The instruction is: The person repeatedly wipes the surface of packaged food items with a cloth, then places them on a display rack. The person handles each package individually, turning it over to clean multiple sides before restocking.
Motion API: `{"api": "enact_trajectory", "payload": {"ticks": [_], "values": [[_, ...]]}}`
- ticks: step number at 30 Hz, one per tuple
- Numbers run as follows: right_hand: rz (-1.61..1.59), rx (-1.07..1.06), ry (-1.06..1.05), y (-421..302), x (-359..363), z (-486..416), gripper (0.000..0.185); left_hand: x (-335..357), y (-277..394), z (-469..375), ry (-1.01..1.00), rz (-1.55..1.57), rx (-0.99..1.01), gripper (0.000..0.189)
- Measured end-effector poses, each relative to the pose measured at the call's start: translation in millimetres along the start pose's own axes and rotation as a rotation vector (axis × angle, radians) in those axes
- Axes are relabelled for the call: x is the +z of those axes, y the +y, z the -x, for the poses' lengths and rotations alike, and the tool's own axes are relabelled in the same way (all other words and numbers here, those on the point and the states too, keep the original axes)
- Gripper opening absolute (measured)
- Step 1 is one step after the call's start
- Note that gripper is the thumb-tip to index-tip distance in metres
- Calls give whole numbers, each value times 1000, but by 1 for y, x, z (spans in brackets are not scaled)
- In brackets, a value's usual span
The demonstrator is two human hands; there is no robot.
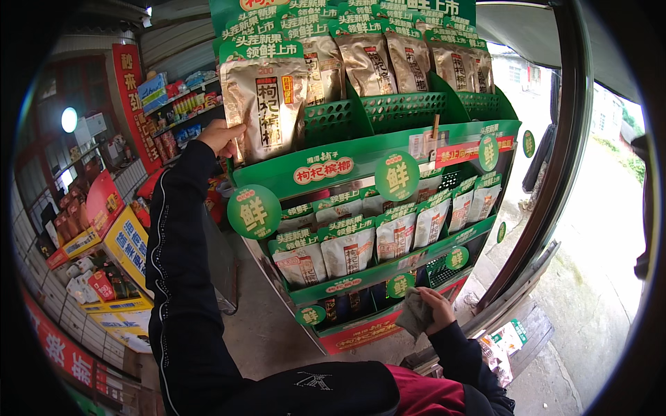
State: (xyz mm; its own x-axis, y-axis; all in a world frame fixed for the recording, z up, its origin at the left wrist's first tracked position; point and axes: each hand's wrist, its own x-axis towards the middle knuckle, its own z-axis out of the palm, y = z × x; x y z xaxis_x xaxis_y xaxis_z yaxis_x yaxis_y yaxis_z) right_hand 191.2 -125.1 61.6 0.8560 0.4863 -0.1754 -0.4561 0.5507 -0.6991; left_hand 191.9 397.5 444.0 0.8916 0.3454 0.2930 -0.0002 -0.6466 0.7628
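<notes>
My left hand point(221, 138) grips the lower left edge of a gold foil pouch point(268, 117) with a green header card. The pouch stands upright at the left front of the top tier of a green display rack point(400, 119). Its far side and base are partly hidden by the rack's front panel. A grey-green cloth point(415, 314) is bunched in my right hand point(438, 308), low in front of the rack's bottom tier. Behind and beside the held pouch, more gold pouches point(364, 62) stand in compartments with perforated green fronts.
Silver pouches point(347, 252) fill the lower tiers. Round green tags point(254, 211) stick out from the rack. At left stands a yellow-and-red display box point(125, 249) of packets, behind it a stocked shelf point(179, 109). More pouches point(499, 353) lie on a wooden bench point(536, 330) by the doorway.
</notes>
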Motion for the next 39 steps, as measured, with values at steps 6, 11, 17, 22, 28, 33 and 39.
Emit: {"api": "enact_trajectory", "payload": {"ticks": [6, 11, 17, 22, 28, 33, 39], "values": [[-17, -2, 7, 2, -3, 1, 24, -2, 11, 5, 49, -247, 0, 32], [-2, -11, -8, 3, 1, 2, 25, -8, 10, 11, 245, -10, 159, 35], [-16, -9, 40, 0, 13, 10, 21, -19, 4, 4, 379, 61, 208, 27], [-16, -30, 61, -5, 10, 17, 22, -26, -3, 2, 232, 178, 243, 21], [-38, -54, 121, -11, -7, 27, 23, -22, -10, 1, 182, 371, 275, 41], [-69, -42, 138, -11, -22, 33, 22, -15, -8, 8, 228, 330, 202, 51], [-83, -59, 150, -11, -42, 36, 21, -13, -13, 26, 225, 253, 225, 24]]}}
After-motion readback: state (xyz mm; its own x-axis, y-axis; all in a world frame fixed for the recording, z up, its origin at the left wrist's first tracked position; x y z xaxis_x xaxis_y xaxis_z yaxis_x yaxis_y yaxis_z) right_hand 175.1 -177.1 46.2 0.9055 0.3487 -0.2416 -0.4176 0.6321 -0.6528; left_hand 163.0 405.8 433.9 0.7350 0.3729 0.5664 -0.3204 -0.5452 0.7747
